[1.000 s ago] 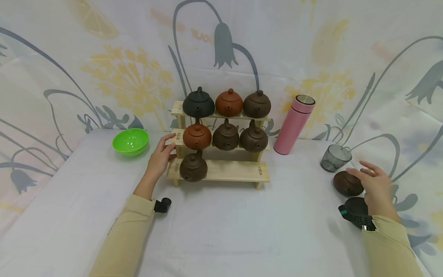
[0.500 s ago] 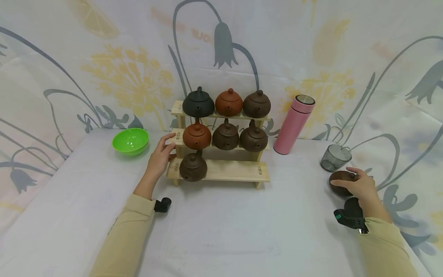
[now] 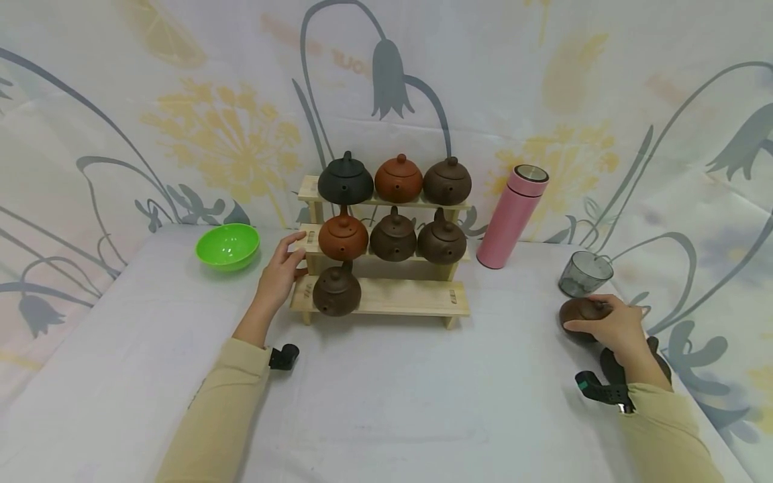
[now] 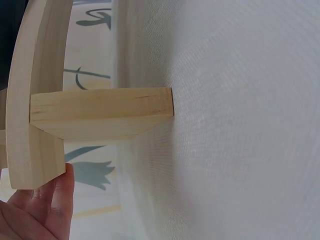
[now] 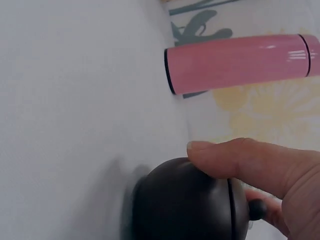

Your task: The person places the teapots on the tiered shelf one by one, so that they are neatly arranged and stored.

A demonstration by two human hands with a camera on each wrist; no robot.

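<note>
In the head view my right hand [image 3: 620, 330] grips a dark brown teapot [image 3: 578, 316] from above at the right side of the table. Up close in the right wrist view, the thumb lies across the side of that teapot [image 5: 185, 205], near its lid. Whether its base touches the cloth, I cannot tell. My left hand [image 3: 276, 275] holds the left end of the middle shelf of a three-step wooden rack [image 3: 410, 297]. Its fingers [image 4: 61, 200] reach behind the shelf end. A brown teapot [image 3: 337, 292] sits at the left of the lowest shelf.
Black, red and brown teapots [image 3: 394, 235] fill the upper two shelves. A pink thermos [image 3: 510, 221] stands right of the rack. A grey glass cup [image 3: 584, 274] is just behind the gripped teapot, and a black pot [image 3: 658, 359] is partly behind my right wrist. A green bowl [image 3: 227, 247] stands left.
My right hand has come down onto the brown teapot, taken hold of it and shifted it left, uncovering more of the black pot. The left hand has stayed on the rack.
</note>
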